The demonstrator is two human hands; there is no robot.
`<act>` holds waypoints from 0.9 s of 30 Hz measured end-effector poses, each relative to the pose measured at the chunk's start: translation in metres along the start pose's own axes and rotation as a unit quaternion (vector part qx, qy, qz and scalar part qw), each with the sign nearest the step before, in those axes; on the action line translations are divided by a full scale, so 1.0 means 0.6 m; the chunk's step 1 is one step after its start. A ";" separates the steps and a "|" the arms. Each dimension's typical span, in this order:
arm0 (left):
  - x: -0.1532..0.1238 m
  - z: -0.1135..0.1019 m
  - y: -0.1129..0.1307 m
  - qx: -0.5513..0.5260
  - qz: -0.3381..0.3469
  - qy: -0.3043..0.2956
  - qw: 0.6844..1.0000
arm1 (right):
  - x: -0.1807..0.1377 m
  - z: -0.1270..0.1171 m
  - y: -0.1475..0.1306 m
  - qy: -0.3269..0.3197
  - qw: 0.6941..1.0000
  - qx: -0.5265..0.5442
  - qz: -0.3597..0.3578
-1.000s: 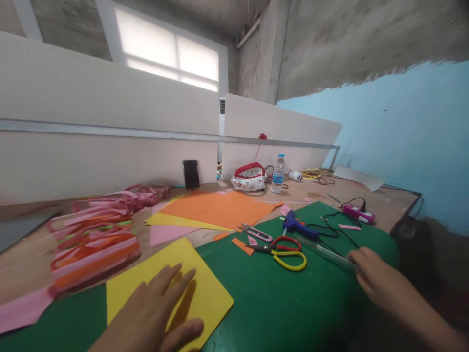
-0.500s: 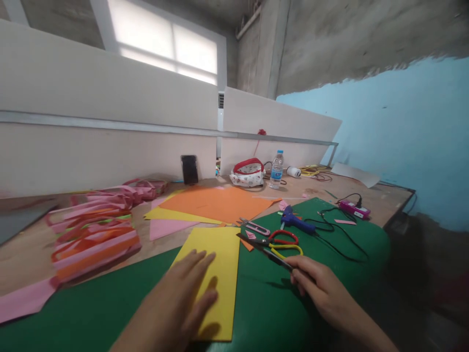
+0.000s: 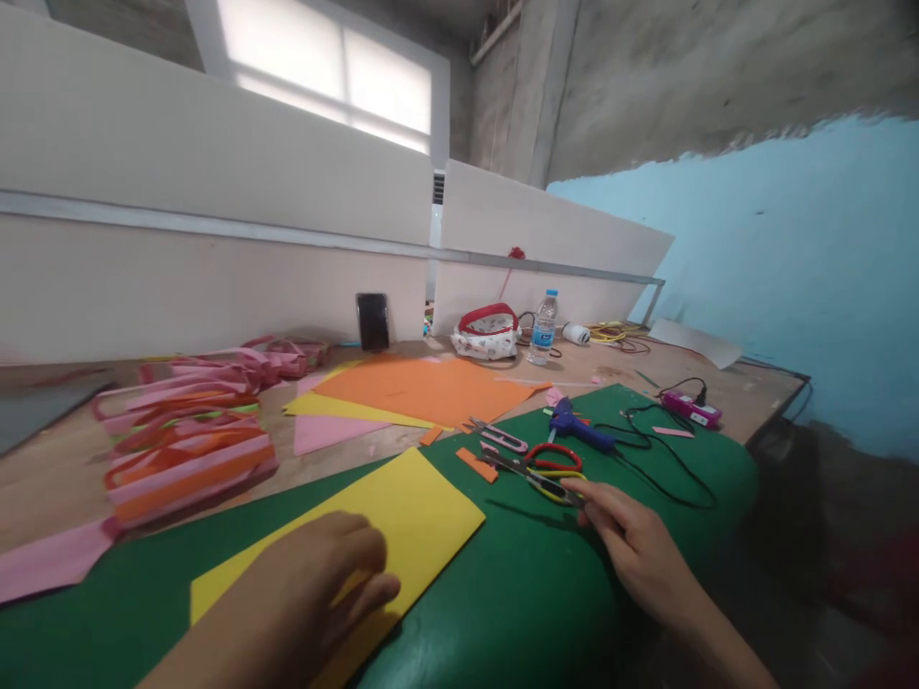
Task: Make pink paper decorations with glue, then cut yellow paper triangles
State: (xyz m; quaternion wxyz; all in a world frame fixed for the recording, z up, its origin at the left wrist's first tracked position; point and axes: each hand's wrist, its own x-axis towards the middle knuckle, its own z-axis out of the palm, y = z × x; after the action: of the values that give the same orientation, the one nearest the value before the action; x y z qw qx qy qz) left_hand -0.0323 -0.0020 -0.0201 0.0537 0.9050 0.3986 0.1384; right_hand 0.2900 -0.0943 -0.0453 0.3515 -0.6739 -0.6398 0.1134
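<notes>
A yellow foam-like sheet (image 3: pixel 423 512) lies turned at an angle on the green mat (image 3: pixel 459 612). Over it is my left hand (image 3: pixel 337 574), fingers bent and thumb apart, gripping nothing. My right hand (image 3: pixel 624 536) pinches a slim dark and silver knife-like tool (image 3: pixel 549 486) above the mat, its tip pointing left. Just behind that tool lie scissors (image 3: pixel 556 457) with one red and one yellow handle. Small pink-handled snips (image 3: pixel 506 438) rest beyond them. Beside the scissors is an orange scrap (image 3: pixel 477 466).
A blue glue gun (image 3: pixel 581 429) with a black cord lies back right, near a magenta power strip (image 3: pixel 690 409). Orange sheets (image 3: pixel 423 388) and folded pink and orange strips (image 3: pixel 193 478) cover the back and left. A water bottle (image 3: pixel 544 330), pouch (image 3: pixel 486 335) and phone (image 3: pixel 372 322) stand behind.
The yellow sheet has swung round from pointing away to lying diagonally. My left hand has moved left and its fingers have curled. The right hand keeps the tool, shifted slightly.
</notes>
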 end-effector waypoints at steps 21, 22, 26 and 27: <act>0.025 0.045 -0.014 0.037 0.023 -0.185 0.982 | -0.007 -0.010 0.017 -0.042 0.995 -0.030 -0.087; 0.025 0.045 -0.015 0.034 0.025 -0.182 0.982 | -0.008 -0.010 0.016 -0.045 0.995 -0.030 -0.090; 0.023 0.043 -0.019 0.025 0.045 -0.160 0.986 | -0.009 -0.008 0.013 -0.053 0.993 -0.026 -0.098; 0.023 0.042 -0.019 0.024 0.046 -0.160 0.986 | -0.009 -0.008 0.013 -0.055 0.993 -0.025 -0.100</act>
State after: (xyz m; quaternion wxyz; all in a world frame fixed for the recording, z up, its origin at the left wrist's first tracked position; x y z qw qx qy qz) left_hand -0.0241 0.0162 -0.0437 0.0885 0.9340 0.3459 -0.0151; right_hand 0.2982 -0.1004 -0.0481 0.3086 -0.6081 -0.7248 0.0985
